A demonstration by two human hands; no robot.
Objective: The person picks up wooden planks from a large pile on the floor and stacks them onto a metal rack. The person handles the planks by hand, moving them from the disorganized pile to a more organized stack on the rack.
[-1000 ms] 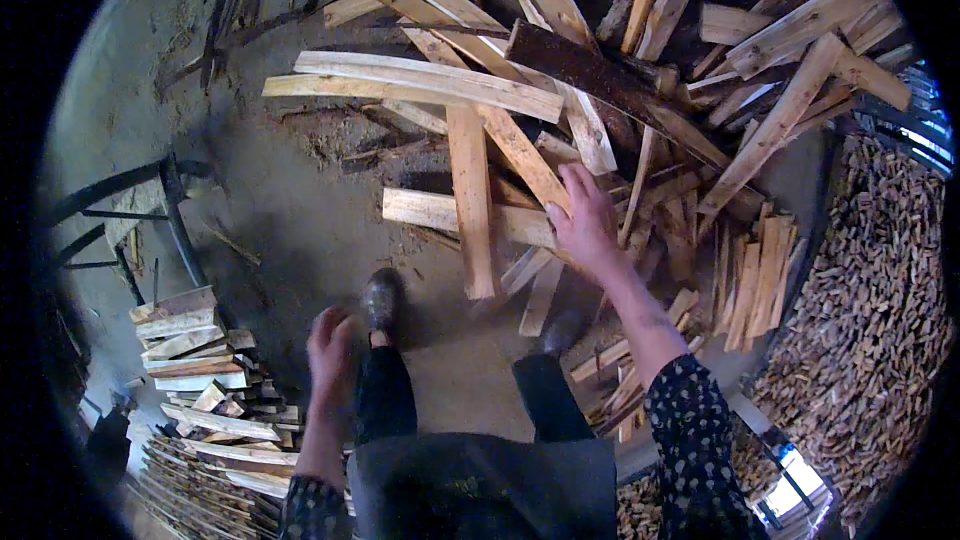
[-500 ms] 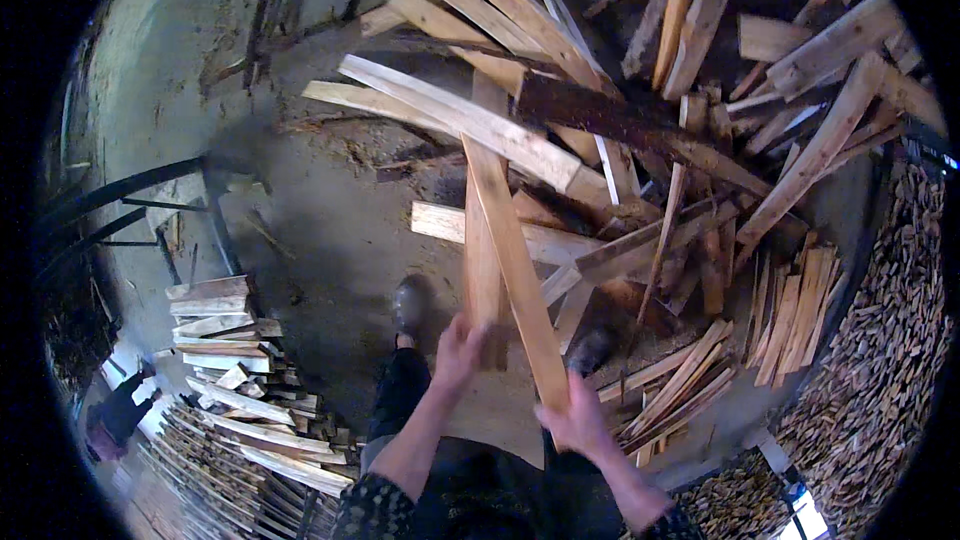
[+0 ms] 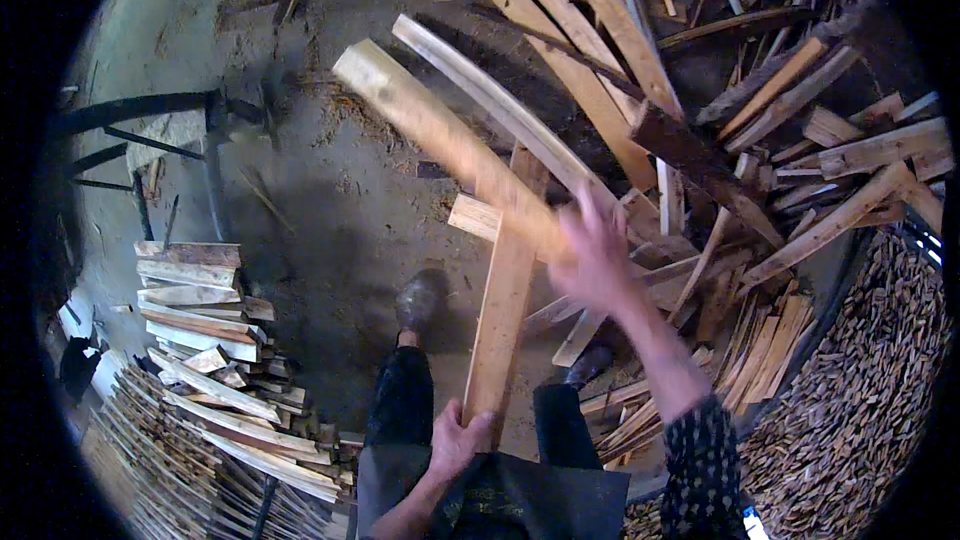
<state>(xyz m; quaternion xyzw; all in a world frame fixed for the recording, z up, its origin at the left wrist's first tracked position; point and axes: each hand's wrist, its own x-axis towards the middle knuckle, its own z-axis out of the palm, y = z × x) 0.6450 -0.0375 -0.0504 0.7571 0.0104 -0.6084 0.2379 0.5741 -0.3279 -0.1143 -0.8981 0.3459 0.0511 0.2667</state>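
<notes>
My left hand (image 3: 462,440) is closed around the near end of a long wooden board (image 3: 500,320), which points away from me in front of my apron. Whether a second board lies under it, I cannot tell. Farther out, my right hand (image 3: 597,250) grips the near end of a wide, pale plank (image 3: 440,130). Hand and plank are blurred by motion. The plank slants to the far left, crossing above the first board. Beyond it lies a narrower pale board (image 3: 495,105), and a short light piece (image 3: 474,217) shows just left of the held board.
A jumbled heap of planks (image 3: 650,130) spreads ahead and right. Stacked wood pieces (image 3: 200,330) stand at the left, near a dark metal frame (image 3: 210,160). Bundled slats (image 3: 765,355) lie at the right, beside a large pile of small wood pieces (image 3: 850,390). My shoes (image 3: 422,302) are on the floor.
My left hand has come nearer my body and now holds a board. My right hand has moved forward from its earlier board to the wide plank. The view has shifted somewhat.
</notes>
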